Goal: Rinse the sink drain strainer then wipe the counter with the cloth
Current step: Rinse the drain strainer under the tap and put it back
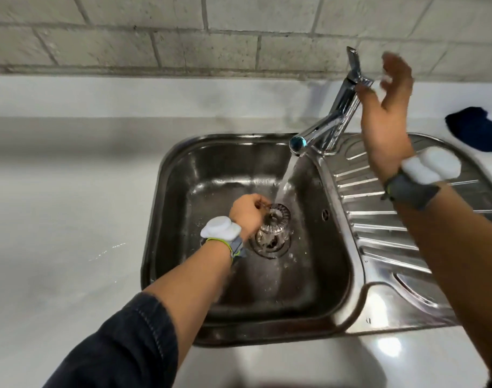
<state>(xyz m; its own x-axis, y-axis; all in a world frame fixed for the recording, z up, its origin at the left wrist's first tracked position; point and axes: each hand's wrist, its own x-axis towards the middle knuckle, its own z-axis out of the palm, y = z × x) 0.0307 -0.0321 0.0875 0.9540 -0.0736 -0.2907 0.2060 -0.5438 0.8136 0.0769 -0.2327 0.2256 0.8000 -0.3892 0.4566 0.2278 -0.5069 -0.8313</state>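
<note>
"Strainer (277, 219): where do the fingers sit on it?"

"The left fingers (257, 203) curl in and pinch its rim at the 9 o'clock side. That left hand (246, 217) holds it seemingly just clear of the drain (270, 246), low in the sink (160, 191). The water stream (285, 180) lands at its 12 o'clock edge."

"How will it handle?"

"Light, stiff thin metal, I'd judge, and slick when wet. A one-sided rim pinch may slip, so thumb opposite fingers across the rim looks surer."

"And the other hand?"

"The right hand (390, 88) is blurred, fingers spread and holding nothing, just beside the faucet lever (354, 63) at the sink's 1 o'clock. The cloth (477, 128) lies on the counter (57, 205) at 2 o'clock."
</note>
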